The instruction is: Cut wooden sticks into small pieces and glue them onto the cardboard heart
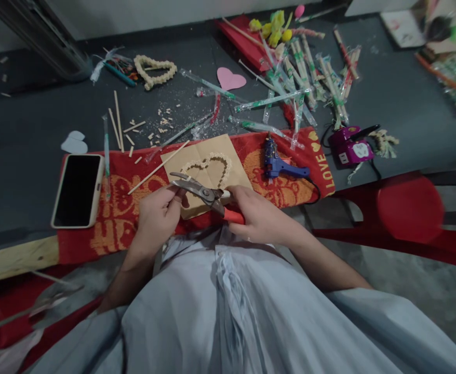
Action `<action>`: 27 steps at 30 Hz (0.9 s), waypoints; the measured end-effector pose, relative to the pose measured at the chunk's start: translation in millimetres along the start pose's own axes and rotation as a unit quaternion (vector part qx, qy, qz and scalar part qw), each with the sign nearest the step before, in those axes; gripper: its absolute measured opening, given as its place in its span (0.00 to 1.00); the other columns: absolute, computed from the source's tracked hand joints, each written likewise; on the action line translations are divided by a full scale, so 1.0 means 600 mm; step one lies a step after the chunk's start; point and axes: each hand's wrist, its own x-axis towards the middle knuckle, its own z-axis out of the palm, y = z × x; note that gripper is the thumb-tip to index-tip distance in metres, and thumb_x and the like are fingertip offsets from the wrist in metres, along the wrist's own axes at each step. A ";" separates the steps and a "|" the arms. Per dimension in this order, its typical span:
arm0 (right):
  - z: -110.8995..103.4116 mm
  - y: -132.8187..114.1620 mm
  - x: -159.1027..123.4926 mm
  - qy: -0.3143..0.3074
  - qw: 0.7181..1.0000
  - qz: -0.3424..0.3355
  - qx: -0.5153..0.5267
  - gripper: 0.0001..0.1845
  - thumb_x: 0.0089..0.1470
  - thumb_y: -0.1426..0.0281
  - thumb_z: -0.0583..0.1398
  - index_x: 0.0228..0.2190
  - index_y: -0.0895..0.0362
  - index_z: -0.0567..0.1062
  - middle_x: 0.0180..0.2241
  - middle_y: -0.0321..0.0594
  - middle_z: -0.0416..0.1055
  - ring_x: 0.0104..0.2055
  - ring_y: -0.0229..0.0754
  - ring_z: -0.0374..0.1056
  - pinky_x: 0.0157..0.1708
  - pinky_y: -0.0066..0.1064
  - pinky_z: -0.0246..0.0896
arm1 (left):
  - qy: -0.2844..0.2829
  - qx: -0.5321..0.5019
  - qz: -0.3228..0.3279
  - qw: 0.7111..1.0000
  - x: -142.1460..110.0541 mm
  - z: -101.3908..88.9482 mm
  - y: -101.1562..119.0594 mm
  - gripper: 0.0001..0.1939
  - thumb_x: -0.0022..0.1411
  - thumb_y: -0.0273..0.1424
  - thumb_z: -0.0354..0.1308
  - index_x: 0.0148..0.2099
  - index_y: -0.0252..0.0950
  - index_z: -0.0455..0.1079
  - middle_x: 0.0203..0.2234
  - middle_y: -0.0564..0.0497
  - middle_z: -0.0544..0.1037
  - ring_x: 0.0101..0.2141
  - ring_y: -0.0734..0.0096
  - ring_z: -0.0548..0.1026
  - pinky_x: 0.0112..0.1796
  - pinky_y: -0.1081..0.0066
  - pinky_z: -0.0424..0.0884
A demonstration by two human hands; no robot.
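Observation:
My right hand point(259, 215) is wrapped round the handles of a pair of pruning shears point(202, 192), one of them red. The blades point left and stand apart at the tips. Close to those tips my left hand point(156, 215) is closed in a pinch; whatever it holds is too small and hidden to name. Beneath the shears lies a brown paper sheet point(173, 163) carrying a heart outline point(228, 163) built from short pale stick pieces. A long thin wooden stick point(158, 167) rests across the paper's left edge and the red towel point(115, 208).
A phone point(78, 191) lies on the towel's left end, a blue glue gun point(280, 162) on its right. Behind are cut stick bits point(164, 122), another heart frame point(155, 72), a pink paper heart point(231, 79) and several wrapped chopsticks point(272, 99). A purple device point(351, 145) sits at right.

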 end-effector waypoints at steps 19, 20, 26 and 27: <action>0.006 -0.014 0.005 -0.013 0.997 0.065 -0.044 0.14 0.45 0.68 0.54 0.36 0.58 0.65 0.33 0.47 0.73 0.30 0.46 0.66 0.27 0.31 0.50 | 0.024 0.042 0.018 0.999 0.005 0.007 -0.004 0.14 0.60 0.33 0.49 0.23 0.38 0.64 0.16 0.55 0.68 0.20 0.75 0.65 0.25 0.73 0.59; 0.005 -0.013 0.006 -0.015 0.997 0.062 -0.038 0.13 0.45 0.68 0.54 0.36 0.58 0.65 0.33 0.46 0.73 0.30 0.46 0.66 0.27 0.31 0.50 | 0.022 0.040 0.017 0.999 0.006 0.007 -0.006 0.14 0.61 0.34 0.49 0.23 0.38 0.64 0.16 0.55 0.68 0.20 0.75 0.65 0.25 0.73 0.59; -0.005 -0.006 0.008 -0.022 0.999 0.046 -0.017 0.12 0.44 0.67 0.54 0.34 0.57 0.65 0.32 0.44 0.72 0.29 0.43 0.64 0.27 0.30 0.49 | 0.019 0.022 0.019 0.999 0.012 0.007 -0.012 0.15 0.60 0.35 0.50 0.22 0.38 0.65 0.17 0.53 0.70 0.21 0.75 0.67 0.25 0.73 0.61; -0.006 -0.006 0.008 -0.024 0.999 0.046 -0.015 0.12 0.44 0.68 0.54 0.34 0.57 0.65 0.32 0.44 0.72 0.29 0.43 0.64 0.27 0.30 0.49 | 0.018 0.015 0.017 1.000 0.012 0.006 -0.011 0.15 0.60 0.35 0.50 0.22 0.38 0.65 0.17 0.53 0.70 0.21 0.75 0.67 0.25 0.73 0.61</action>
